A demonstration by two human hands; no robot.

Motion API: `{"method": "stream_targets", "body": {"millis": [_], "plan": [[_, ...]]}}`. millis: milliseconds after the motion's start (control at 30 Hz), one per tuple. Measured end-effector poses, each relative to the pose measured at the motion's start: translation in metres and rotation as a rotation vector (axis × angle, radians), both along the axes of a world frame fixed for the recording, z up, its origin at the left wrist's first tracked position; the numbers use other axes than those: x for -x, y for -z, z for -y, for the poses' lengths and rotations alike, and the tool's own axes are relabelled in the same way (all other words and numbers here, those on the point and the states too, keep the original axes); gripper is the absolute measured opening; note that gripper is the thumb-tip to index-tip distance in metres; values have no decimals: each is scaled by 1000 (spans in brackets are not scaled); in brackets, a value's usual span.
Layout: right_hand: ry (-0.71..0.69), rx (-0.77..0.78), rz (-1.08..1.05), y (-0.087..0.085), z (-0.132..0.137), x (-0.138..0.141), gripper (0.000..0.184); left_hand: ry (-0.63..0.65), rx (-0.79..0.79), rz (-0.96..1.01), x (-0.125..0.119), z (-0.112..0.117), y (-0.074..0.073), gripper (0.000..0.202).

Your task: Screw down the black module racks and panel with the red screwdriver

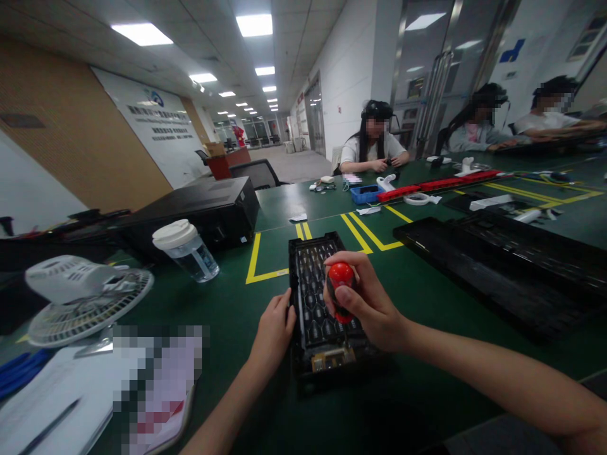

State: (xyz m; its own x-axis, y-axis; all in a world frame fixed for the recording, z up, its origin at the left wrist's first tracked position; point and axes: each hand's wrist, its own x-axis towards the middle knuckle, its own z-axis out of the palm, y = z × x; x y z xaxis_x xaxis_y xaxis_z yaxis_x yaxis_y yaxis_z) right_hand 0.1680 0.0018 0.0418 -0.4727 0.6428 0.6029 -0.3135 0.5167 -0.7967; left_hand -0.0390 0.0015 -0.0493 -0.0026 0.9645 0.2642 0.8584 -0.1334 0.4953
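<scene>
Right hand (367, 306), just below the middle of the frame, is clamped around a screwdriver with a red handle (340, 278), held upright with its tip down on a black keyboard shell (315, 297) that lies face-down on the green table (237, 303). Left hand (274, 328) rests against the shell's left edge, fingers curled against the rim to brace it; it grips nothing else.

The shell shows its inner grid of sockets, and a small circuit board (332, 359) sits exposed at its near end, so the back cover is already off. Whether the screw under the tip is going in or coming out I cannot tell, and no loose screws show near the hands, so how much of the work remains is unclear.

The table is a dark green mat marked with yellow tape lines (360, 230). A plastic water jar (187, 249) with a white lid stands at centre left, a white desk fan (80, 297) lies at far left, and papers sit at lower left. A black box (203, 212) stands behind the jar. More black trays (512, 265) stretch along the right side. Towards the upper right, three other people sit at the far end of the table, beside a blue bin (364, 193) and a long red strip (436, 184). Ceiling lights run down a long corridor at upper centre.
</scene>
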Motion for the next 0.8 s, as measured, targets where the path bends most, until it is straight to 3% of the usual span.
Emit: {"method": "stream_targets", "body": {"millis": [800], "plan": [[123, 35, -52, -1, -1, 4, 27, -1, -26, -3, 0, 0, 0, 42]]}}
